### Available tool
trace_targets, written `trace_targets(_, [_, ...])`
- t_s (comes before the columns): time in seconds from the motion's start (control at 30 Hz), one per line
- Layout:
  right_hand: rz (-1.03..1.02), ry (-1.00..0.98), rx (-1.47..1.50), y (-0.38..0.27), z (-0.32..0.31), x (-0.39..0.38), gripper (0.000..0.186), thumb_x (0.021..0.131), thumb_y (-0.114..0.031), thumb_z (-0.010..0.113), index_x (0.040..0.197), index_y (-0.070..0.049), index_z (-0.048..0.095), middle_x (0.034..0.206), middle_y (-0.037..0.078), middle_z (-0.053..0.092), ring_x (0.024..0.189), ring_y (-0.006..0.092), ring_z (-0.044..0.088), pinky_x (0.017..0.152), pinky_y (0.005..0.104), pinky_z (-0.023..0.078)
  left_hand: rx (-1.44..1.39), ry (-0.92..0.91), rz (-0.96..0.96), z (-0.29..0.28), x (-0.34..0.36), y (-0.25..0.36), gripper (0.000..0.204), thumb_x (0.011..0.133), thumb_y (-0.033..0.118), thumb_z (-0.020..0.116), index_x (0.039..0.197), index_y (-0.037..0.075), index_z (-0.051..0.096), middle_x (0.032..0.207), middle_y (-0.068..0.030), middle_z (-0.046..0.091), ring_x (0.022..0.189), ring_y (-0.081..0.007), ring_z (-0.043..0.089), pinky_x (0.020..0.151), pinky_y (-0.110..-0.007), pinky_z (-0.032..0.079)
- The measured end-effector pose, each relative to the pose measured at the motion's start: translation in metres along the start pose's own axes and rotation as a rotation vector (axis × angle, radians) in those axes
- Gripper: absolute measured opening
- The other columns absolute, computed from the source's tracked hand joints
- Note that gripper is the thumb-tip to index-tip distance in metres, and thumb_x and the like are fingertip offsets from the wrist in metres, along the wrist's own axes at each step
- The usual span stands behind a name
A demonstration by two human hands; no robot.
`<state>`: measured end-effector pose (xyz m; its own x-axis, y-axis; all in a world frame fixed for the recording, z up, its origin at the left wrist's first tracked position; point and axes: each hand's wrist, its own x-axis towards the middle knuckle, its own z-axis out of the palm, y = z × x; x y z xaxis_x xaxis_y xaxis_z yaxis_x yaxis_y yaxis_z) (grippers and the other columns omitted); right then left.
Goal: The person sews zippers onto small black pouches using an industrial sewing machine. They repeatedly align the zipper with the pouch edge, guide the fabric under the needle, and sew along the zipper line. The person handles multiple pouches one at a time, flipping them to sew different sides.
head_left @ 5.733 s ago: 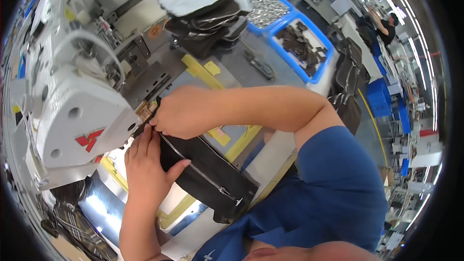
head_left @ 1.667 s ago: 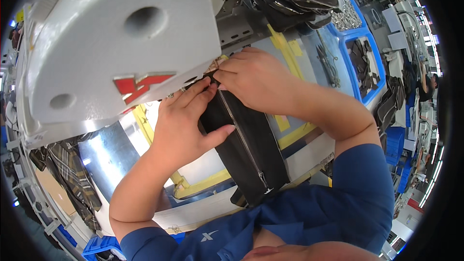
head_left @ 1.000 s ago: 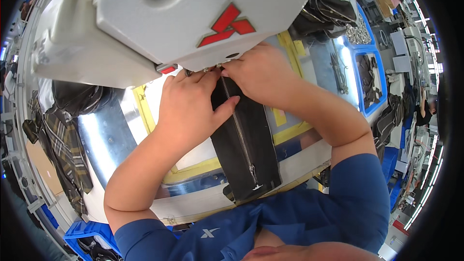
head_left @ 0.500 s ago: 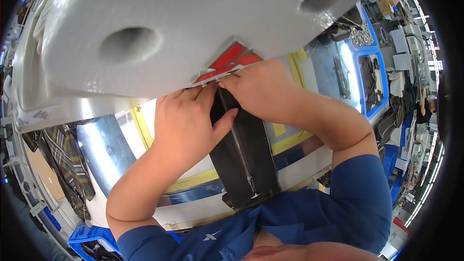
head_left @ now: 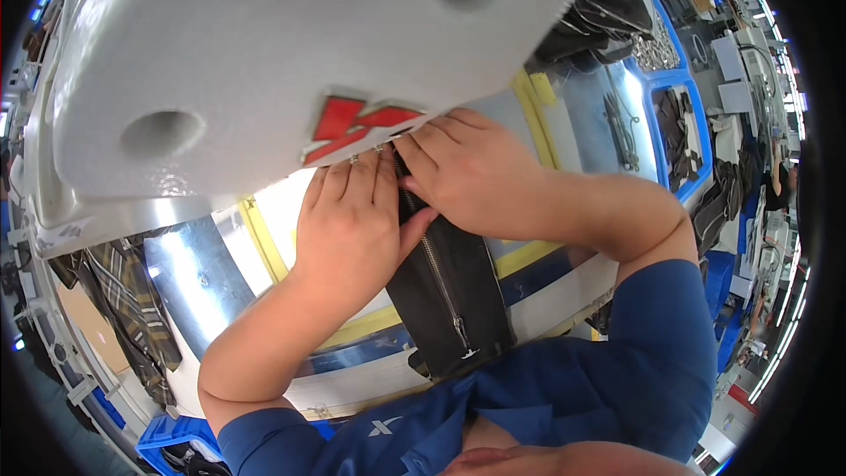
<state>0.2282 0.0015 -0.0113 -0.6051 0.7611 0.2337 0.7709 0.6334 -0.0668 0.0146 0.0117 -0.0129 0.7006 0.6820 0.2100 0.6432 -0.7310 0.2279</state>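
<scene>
The white sewing machine head (head_left: pixel 264 44) overhangs a black fabric panel (head_left: pixel 467 282) with a long metal zipper (head_left: pixel 431 260) running lengthwise and its puller near my body. My left hand (head_left: pixel 348 234) lies on the panel left of the zipper, fingers stretched toward the machine, thumb beside the zipper teeth. My right hand (head_left: pixel 471 176) rests on the panel's right side, fingers apart and bent forward, thumb by the zipper. Both sets of fingertips reach the machine's lower edge, where they are partly hidden; the needle area is out of sight beneath it.
Dark pouches (head_left: pixel 590 22) are stacked behind the machine. Blue trays (head_left: pixel 701 141) hold metal pieces and dark scraps. Scissors (head_left: pixel 621 132) lie on the metal surface, beside yellow tape (head_left: pixel 538 115). Plaid fabric (head_left: pixel 132 308) hangs at left. A co-worker (head_left: pixel 780 181) is at the far right.
My right hand's fingers have spread from their earlier pinched position, its thumb coming lower along the zipper. My left hand is slightly further right. The machine sits differently in view than seconds ago.
</scene>
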Motion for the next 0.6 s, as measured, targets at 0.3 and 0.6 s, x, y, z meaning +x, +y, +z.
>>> trace_targets(0.3, [0.007, -0.031, 0.015, 0.0, -0.003, 0.0, 0.056, 0.095, -0.037, 0.071, 0.125, 0.01, 0.069, 0.123, 0.023, 0.073, 0.114, 0.0336, 0.071, 0.099, 0.042, 0.053, -0.005, 0.023, 0.037, 0.001, 0.001, 0.002, 0.078, 0.084, 0.04, 0.085, 0.135, -0.015, 0.063, 0.128, -0.0269, 0.065, 0.11, -0.0401, 0.067, 0.098, -0.043, 0.057])
trace_targets(0.6, [0.06, -0.123, -0.04, -0.019, -0.003, -0.011, 0.087, 0.091, -0.055, 0.072, 0.14, 0.016, 0.059, 0.142, 0.035, 0.062, 0.132, 0.0448, 0.062, 0.111, 0.0487, 0.049, -0.002, -0.154, 0.021, -0.005, -0.007, 0.009, 0.125, 0.069, 0.067, 0.085, 0.149, -0.02, 0.046, 0.143, -0.0365, 0.054, 0.134, -0.049, 0.056, 0.119, -0.053, 0.045])
